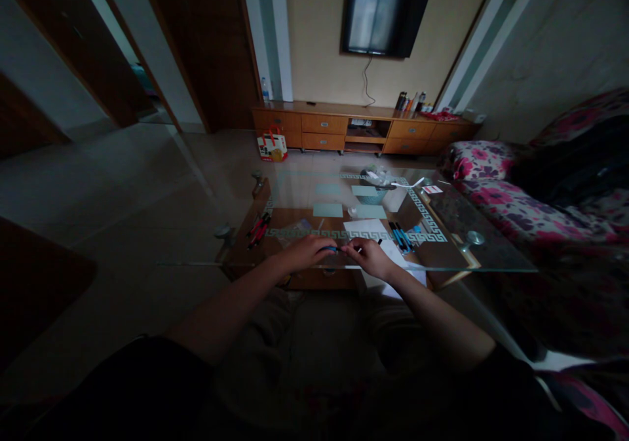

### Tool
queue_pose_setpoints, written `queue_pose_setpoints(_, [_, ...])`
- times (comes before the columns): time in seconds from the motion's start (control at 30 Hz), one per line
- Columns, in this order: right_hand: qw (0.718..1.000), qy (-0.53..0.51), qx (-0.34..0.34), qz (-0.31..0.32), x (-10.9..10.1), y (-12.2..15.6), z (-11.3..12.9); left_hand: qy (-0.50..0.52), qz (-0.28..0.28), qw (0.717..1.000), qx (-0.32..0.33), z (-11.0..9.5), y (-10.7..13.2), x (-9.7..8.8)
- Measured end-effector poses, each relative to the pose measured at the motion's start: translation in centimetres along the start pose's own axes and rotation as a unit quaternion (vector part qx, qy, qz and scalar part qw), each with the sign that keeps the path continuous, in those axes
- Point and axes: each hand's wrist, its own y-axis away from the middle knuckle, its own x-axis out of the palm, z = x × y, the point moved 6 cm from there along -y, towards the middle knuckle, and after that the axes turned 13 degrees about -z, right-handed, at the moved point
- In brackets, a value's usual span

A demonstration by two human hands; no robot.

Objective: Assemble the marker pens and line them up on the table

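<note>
Above the near edge of the glass coffee table (295, 185), my two hands almost meet. My left hand (307, 252) is closed around a slim blue pen (329, 249), most of it hidden by the fingers. My right hand (369, 256) pinches at the pen's dark end, and a thin white-and-black piece sticks out beside its fingers. To the right lie several blue pens (400, 238), close to white paper sheets (366, 228). Several red and black pens (258, 231) lie to the left.
At the table's far side stands a teal basket (371, 195) with a clear plastic bag (377, 176) in it. A floral sofa (511, 198) borders the right. Beyond are a wooden TV cabinet (322, 125) and a carton bag (272, 147) on the floor.
</note>
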Motion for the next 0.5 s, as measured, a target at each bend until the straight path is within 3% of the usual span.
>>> queue_pose_setpoints(0.5, [0.997, -0.037, -0.009, -0.060, -0.34, -0.31, -0.12, -0.037, -0.001, 0.999, -0.018, -0.14, 0.06, -0.42])
